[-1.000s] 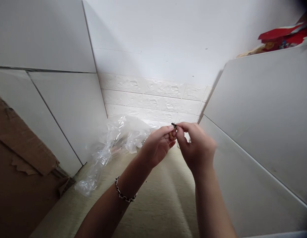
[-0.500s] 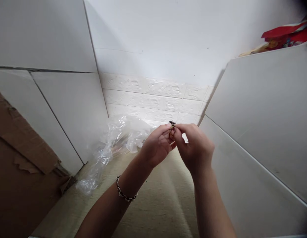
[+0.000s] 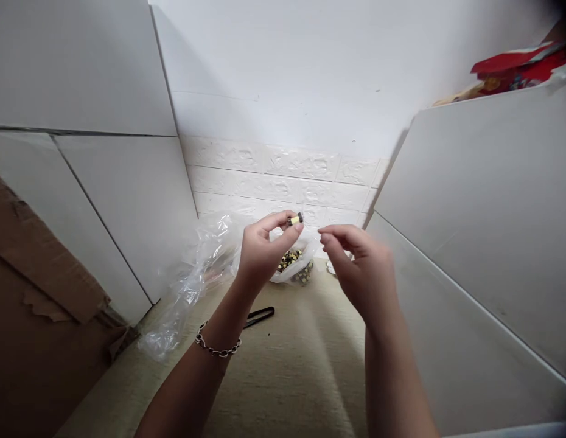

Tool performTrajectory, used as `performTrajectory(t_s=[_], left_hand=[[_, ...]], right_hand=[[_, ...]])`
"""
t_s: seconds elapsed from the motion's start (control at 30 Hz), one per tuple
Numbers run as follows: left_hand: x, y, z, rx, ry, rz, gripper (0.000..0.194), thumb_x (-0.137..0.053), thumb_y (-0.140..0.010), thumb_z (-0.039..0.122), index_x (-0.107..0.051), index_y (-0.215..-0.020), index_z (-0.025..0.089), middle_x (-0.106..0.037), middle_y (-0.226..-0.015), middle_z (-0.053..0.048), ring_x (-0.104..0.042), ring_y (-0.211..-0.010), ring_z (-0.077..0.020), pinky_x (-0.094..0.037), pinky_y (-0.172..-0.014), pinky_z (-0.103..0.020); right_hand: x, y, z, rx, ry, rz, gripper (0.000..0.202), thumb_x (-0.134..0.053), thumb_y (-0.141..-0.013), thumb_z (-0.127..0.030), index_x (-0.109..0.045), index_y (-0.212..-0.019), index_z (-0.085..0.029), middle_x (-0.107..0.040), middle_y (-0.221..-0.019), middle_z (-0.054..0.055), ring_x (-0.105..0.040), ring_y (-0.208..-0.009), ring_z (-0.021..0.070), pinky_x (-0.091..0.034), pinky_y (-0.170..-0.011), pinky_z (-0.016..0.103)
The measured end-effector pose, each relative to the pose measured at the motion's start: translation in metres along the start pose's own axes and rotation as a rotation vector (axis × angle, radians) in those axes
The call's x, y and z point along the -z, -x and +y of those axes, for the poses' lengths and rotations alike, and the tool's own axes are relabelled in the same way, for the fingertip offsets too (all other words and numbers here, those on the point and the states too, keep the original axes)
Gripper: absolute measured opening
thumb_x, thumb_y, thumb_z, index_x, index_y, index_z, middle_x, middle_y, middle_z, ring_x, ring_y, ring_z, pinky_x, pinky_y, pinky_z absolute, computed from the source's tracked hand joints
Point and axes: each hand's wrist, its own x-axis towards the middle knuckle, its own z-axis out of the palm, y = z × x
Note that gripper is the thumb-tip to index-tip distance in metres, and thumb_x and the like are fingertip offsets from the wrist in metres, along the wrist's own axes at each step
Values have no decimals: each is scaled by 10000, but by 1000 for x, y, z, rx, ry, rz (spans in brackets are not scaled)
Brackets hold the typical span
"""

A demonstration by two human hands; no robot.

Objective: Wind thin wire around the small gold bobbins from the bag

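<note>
In the left grip (image 3: 262,250), a small yellow-and-black part (image 3: 296,219) is pinched between thumb and fingers, and its dark end is left exposed at the fingertips. The right grip (image 3: 367,267) is held just beside it, apart from the part, with fingers curled and thumb brought near the index finger; whether these two tips touch cannot be told. Directly below the pinched part, a clear plastic bag (image 3: 279,277) is seen, partly hidden by the left grip; similar yellow-and-black pieces (image 3: 289,260) are contained in it. Small whitish items (image 3: 330,267), too small to identify, are partly covered by the right grip.

Nearer the wearer than the left grip, a black tool (image 3: 261,314) is laid on the desk (image 3: 292,371), one end hidden behind the left forearm. A chain bracelet (image 3: 218,350) is worn at the left wrist. Left of the left grip, crumpled clear plastic (image 3: 187,292) is spread, with torn brown cardboard (image 3: 50,261) farther out. Beyond both grips, a white brick-patterned wall (image 3: 305,190) is noted. Far right and above, red packaging (image 3: 515,66) is rested on a white panelled unit (image 3: 484,201)
</note>
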Motion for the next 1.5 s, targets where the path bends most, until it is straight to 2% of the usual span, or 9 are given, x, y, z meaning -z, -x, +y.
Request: performTrajectory(t_s=[0.13, 0.2, 0.33, 0.47, 0.57, 0.73, 0.97, 1.5], left_hand=[[-1, 3, 1, -364, -483, -42, 58, -600, -680, 210, -642, -721, 213, -641, -740, 13, -534, -736, -137, -339, -767, -295], [-3, 4, -1, -482, -674, -65, 36, -588, -694, 216, -622, -708, 215, -648, -723, 22, -548, -728, -136, -324, -771, -313], [-6, 6, -7, -580, -875, -62, 19, -591, -704, 239, -597, -716, 226, -647, -715, 46, -551, -731, -127, -285, -807, -336], [-7, 7, -12, -678, -993, -48, 33, -570, -726, 261, -590, -749, 248, -647, -729, 52, -542, -750, -136, -222, -866, -376], [-7, 8, -15, -700, -1043, -67, 47, -560, -735, 270, -586, -768, 250, -646, -745, 46, -536, -767, -145, -185, -891, -396], [-7, 9, -19, -707, -1045, -94, 49, -563, -736, 275, -577, -778, 255, -640, -745, 55, -536, -769, -141, -170, -903, -399], [-9, 9, -19, -698, -995, -61, 52, -575, -725, 260, -584, -776, 258, -646, -732, 56, -544, -760, -138, -186, -896, -386], [-12, 10, -18, -701, -961, -18, 21, -579, -727, 260, -579, -736, 241, -645, -705, 57, -551, -732, -129, -220, -874, -371]], right_hand=[[0, -3, 5, -185, -153, 95, 180, -522, -751, -335, -648, -803, -218, -640, -726, 4, -576, -644, 116, -447, -586, 255], [1, -3, 5, -220, -198, 98, 196, -523, -750, -364, -652, -782, -219, -636, -741, 6, -567, -664, 117, -446, -611, 261], [0, -5, 6, -214, -208, 112, 184, -540, -741, -368, -642, -715, -217, -615, -720, -5, -550, -681, 115, -434, -621, 254], [-3, -6, 8, -166, -193, 197, 144, -555, -731, -327, -614, -679, -206, -599, -733, -5, -539, -698, 118, -442, -627, 259], [-4, -6, 11, -155, -156, 220, 125, -549, -732, -315, -613, -706, -210, -603, -761, 0, -544, -734, 130, -451, -657, 285], [-4, -7, 15, -197, -132, 168, 158, -544, -727, -346, -630, -742, -214, -620, -805, 14, -557, -759, 147, -453, -658, 305], [-1, -8, 14, -187, -159, 89, 135, -541, -729, -314, -627, -702, -213, -613, -777, 9, -560, -759, 144, -460, -677, 308], [1, -8, 17, -213, -154, 48, 157, -513, -754, -312, -587, -676, -198, -586, -704, -2, -528, -676, 122, -422, -639, 270]])
